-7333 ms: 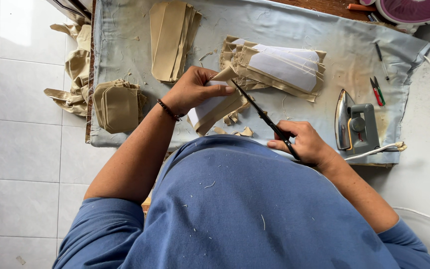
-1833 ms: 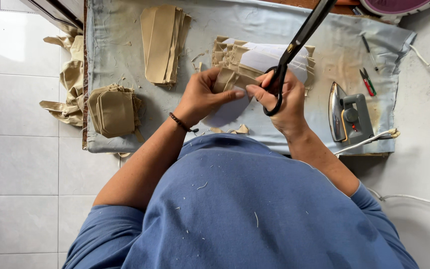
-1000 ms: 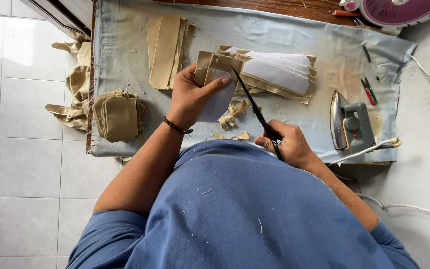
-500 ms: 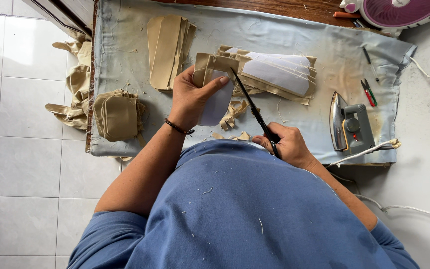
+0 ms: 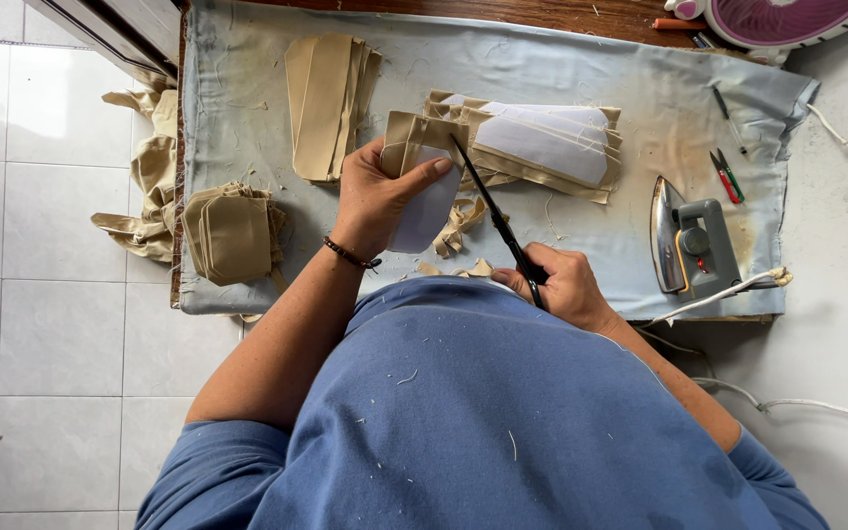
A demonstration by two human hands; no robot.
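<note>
1. A grey cloth point(image 5: 581, 79) covers the table, with an iron point(image 5: 691, 245) at the right.
2. Tan stacks point(image 5: 328, 103) lie far and left; offcuts point(image 5: 463, 221) lie near the hands.
3. The left hand point(image 5: 377, 196) grips a tan piece point(image 5: 422, 186) with white backing, raised over the middle.
4. The right hand point(image 5: 561, 285) is closed around scissors point(image 5: 498, 221), blades at the piece's right edge.
5. Trimming looks underway; the next snip needs the edge fed straight.

Tan fabric piece point(image 5: 422, 182) with white lining, held upright; black scissors point(image 5: 498, 221) blades against its edge.
</note>
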